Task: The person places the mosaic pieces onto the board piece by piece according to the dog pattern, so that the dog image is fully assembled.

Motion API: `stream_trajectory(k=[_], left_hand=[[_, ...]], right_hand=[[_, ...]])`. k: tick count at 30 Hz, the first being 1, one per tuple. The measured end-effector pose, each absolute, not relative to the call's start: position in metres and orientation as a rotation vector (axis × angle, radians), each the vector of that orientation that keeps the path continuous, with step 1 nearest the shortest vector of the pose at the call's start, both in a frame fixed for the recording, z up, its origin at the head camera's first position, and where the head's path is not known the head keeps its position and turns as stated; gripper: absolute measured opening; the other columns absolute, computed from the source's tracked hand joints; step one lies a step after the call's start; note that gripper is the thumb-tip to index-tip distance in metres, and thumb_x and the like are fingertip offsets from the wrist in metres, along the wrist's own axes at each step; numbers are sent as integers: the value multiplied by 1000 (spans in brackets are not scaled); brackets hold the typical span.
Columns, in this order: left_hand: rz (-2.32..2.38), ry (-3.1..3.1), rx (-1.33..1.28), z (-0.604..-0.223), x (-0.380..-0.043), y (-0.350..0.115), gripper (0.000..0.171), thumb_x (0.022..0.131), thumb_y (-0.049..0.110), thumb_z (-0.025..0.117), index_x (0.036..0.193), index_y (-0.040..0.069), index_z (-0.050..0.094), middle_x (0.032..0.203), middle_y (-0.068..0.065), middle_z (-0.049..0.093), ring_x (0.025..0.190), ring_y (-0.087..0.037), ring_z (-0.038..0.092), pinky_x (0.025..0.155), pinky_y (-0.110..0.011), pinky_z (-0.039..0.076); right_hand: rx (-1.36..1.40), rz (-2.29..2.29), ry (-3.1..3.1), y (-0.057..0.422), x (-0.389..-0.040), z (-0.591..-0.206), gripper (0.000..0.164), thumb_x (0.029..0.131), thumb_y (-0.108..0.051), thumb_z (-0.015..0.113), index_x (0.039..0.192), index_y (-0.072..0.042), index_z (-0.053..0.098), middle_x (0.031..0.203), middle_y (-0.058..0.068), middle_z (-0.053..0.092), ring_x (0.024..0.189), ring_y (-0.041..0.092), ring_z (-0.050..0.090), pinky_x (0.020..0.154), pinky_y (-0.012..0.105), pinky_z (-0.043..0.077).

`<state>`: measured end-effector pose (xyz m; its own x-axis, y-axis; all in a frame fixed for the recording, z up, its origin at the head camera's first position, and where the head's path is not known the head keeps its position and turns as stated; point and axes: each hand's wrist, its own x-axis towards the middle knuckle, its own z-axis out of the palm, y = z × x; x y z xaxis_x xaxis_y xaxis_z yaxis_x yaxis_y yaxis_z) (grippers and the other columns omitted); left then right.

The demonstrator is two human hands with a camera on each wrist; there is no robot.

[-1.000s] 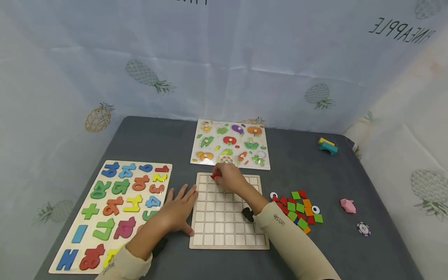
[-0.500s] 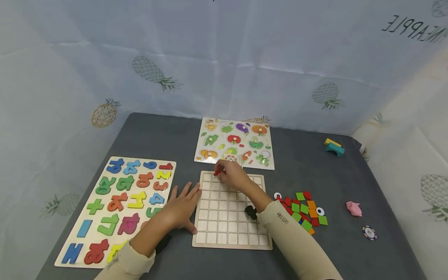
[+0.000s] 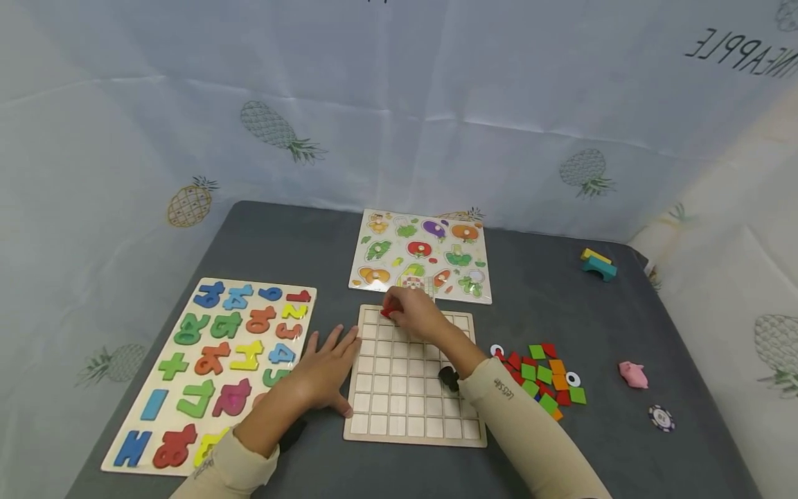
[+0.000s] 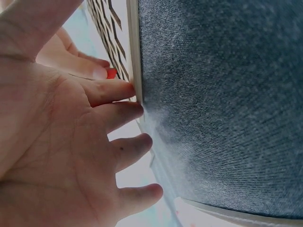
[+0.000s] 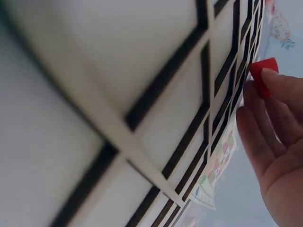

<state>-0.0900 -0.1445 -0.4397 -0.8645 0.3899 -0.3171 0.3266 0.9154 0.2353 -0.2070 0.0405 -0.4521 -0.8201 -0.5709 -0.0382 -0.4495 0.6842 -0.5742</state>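
A wooden grid board (image 3: 399, 388) with square cells lies on the dark table. Over its far row, near the far left corner, my right hand (image 3: 414, 315) pinches a red square tile (image 5: 264, 75) between thumb and fingers. In the right wrist view the tile is tilted, one corner close to the cell dividers. My left hand (image 3: 324, 374) is spread along the board's left edge, its fingers straight, and in the left wrist view fingertips (image 4: 128, 90) touch the rim.
Right of the board lies a pile of red, green and orange tiles (image 3: 544, 375) with white rings. A number puzzle (image 3: 156, 378) stands left, a vegetable puzzle (image 3: 386, 260) behind. Farther right are a pink pig (image 3: 633, 374), a poker chip (image 3: 661, 418) and teal and yellow blocks (image 3: 600, 267).
The head view has shifted slightly, so everything sits a little farther right. My right hand keeps its pinch on the red tile at the far row; my left hand stays at the board's edge.
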Motion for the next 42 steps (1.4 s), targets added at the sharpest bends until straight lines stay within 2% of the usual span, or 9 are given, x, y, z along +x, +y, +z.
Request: stream_trajectory(k=[13,24,34,37,42], left_hand=[[236,2699,588,-439,-92,-132,116,48,50,84,140,4,30,150,-12,18,137,-35,10,104,-63,7],[244,2685,621,-441,-87,-125,115,48,50,84,140,5,31,150,-12,19,137,-35,11,103,-63,8],[248,2701,599,-444,-93,-128,116,47,50,84,140,5,31,150,-12,18,137,-36,10,103,-64,6],[261,2707,552,-445,-90,-137,117,46,49,85,140,4,31,150,-13,18,137,-37,10,101,-65,7],[298,2710,556,-441,-89,-147,117,46,47,86,139,2,31,149,-15,18,136,-39,11,100,-66,7]], right_hand=[[-915,-763,2633,57,-209,-446,5,81,-9,67,84,-12,69,81,-4,66,75,7,59,68,22,47],[-960,-392,2773,59,-197,-447,6,83,-17,66,84,-16,72,83,-7,67,75,4,58,68,20,48],[-1162,-174,2875,58,-190,-447,11,84,-14,64,91,-17,72,94,-5,66,89,7,61,75,18,48],[-1233,-191,2817,51,-190,-443,14,84,-13,64,96,-16,71,101,-3,65,95,8,60,81,19,47],[-1116,-397,2782,71,-185,-426,19,82,-8,66,100,-12,70,106,-1,63,102,12,57,86,24,46]])
